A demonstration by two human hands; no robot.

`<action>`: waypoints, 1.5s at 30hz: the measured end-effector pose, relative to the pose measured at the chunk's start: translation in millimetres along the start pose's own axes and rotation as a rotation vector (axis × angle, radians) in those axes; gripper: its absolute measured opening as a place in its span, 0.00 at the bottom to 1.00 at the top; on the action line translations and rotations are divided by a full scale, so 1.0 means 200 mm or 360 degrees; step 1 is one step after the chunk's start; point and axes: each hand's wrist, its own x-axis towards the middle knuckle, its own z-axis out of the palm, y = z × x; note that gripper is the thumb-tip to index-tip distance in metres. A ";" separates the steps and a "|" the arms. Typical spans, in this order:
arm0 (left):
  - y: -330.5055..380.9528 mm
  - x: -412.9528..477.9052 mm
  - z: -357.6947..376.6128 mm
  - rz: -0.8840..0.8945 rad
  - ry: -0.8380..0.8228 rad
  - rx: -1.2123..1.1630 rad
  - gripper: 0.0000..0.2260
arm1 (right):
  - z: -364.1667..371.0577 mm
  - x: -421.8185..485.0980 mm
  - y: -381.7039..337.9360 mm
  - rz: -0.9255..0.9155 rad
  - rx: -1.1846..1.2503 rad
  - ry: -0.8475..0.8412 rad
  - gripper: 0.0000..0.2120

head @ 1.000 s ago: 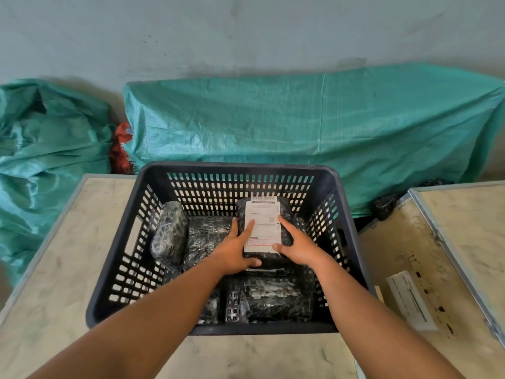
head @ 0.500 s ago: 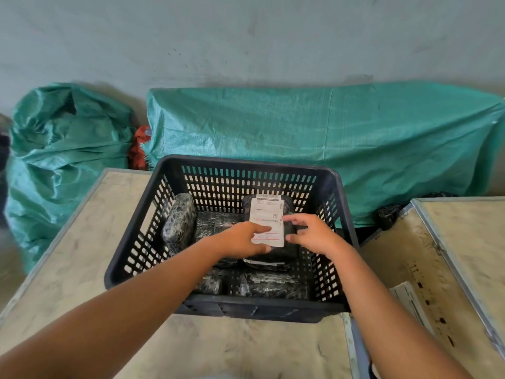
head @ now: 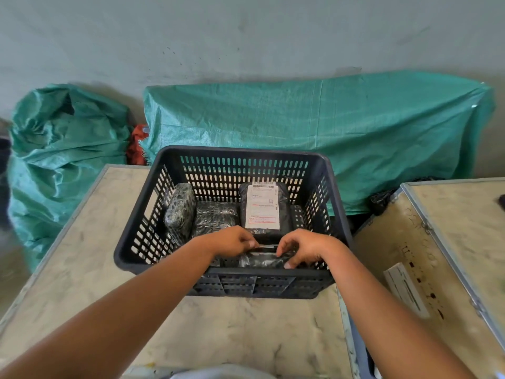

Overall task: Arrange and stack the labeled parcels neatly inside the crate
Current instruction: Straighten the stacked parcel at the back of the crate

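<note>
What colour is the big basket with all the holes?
The crate is dark, almost black with a navy tint, seen in the head view.

A pale marbled table (head: pixel 82 255) with a metal edge carries the dark slotted crate (head: pixel 240 285) near its far right corner; a second table (head: pixel 464 228) alongside bears a white label strip (head: pixel 405 289)

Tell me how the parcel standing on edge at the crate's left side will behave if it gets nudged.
The upright parcel stands on a narrow edge and seems to lean on the crate wall, so a nudge toward the middle would probably tip it flat. Its glossy film wrap looks slippery. Its blocky shape suggests it is fairly stiff, so unlikely to roll.
</note>
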 end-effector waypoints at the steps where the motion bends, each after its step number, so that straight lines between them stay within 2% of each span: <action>1: -0.01 0.00 -0.01 -0.0014 0.0010 -0.0042 0.15 | 0.00 0.00 0.01 -0.0023 0.0100 0.0095 0.16; 4: -0.02 -0.01 -0.03 -0.0058 -0.0013 -0.0058 0.32 | -0.01 0.02 0.03 -0.0093 0.0290 0.0458 0.15; 6: -0.02 0.01 -0.01 -0.0094 0.0052 0.0128 0.38 | -0.01 0.03 0.03 -0.0116 0.0245 0.0432 0.20; 9: -0.01 0.04 0.00 -0.0035 0.0117 0.0202 0.35 | 0.00 0.04 0.02 -0.0130 0.0167 0.0418 0.23; 13: 0.00 0.02 -0.04 0.0143 0.0310 -0.0115 0.30 | -0.02 0.04 0.02 -0.0305 0.0307 0.0701 0.19; 18: 0.05 -0.05 -0.10 0.0351 0.0618 -0.0338 0.21 | -0.05 0.01 -0.02 -0.0493 0.0451 0.0948 0.16; 21: 0.12 -0.08 -0.21 0.0386 0.0574 -0.0461 0.20 | -0.06 -0.02 -0.02 -0.0661 0.0585 0.1172 0.15; 23: 0.16 -0.10 -0.31 0.0399 0.0529 -0.0487 0.20 | -0.07 -0.04 -0.02 -0.0722 0.0729 0.1220 0.13; 27: 0.19 -0.13 -0.48 0.0365 0.0452 -0.0730 0.15 | -0.04 -0.06 -0.01 -0.0814 0.0762 0.1139 0.30; 29: 0.18 -0.11 -0.50 0.0346 0.0465 -0.0834 0.13 | -0.07 -0.06 -0.04 -0.0865 0.0723 0.1137 0.32; 32: 0.16 -0.06 -0.48 0.0383 0.0670 -0.0887 0.18 | -0.18 -0.06 -0.07 -0.0869 0.0688 0.1195 0.31; 34: 0.15 -0.02 -0.44 0.0405 0.0818 -0.0874 0.28 | -0.24 -0.05 -0.09 -0.0820 0.0686 0.1221 0.32; 36: 0.14 0.01 -0.37 0.0406 0.0752 -0.0925 0.42 | -0.30 -0.01 -0.08 -0.0743 0.0717 0.1240 0.32; 38: 0.12 0.06 -0.29 0.0388 0.0643 -0.0809 0.49 | -0.33 0.05 -0.08 -0.0668 0.0793 0.1243 0.32; 41: 0.10 0.15 -0.25 0.0311 0.0640 -0.0622 0.47 | -0.36 0.14 -0.09 -0.0597 0.0831 0.1249 0.31; 45: 0.07 0.26 -0.28 0.0047 0.0715 -0.0657 0.43 | -0.33 0.26 -0.11 -0.0582 0.0706 0.1285 0.31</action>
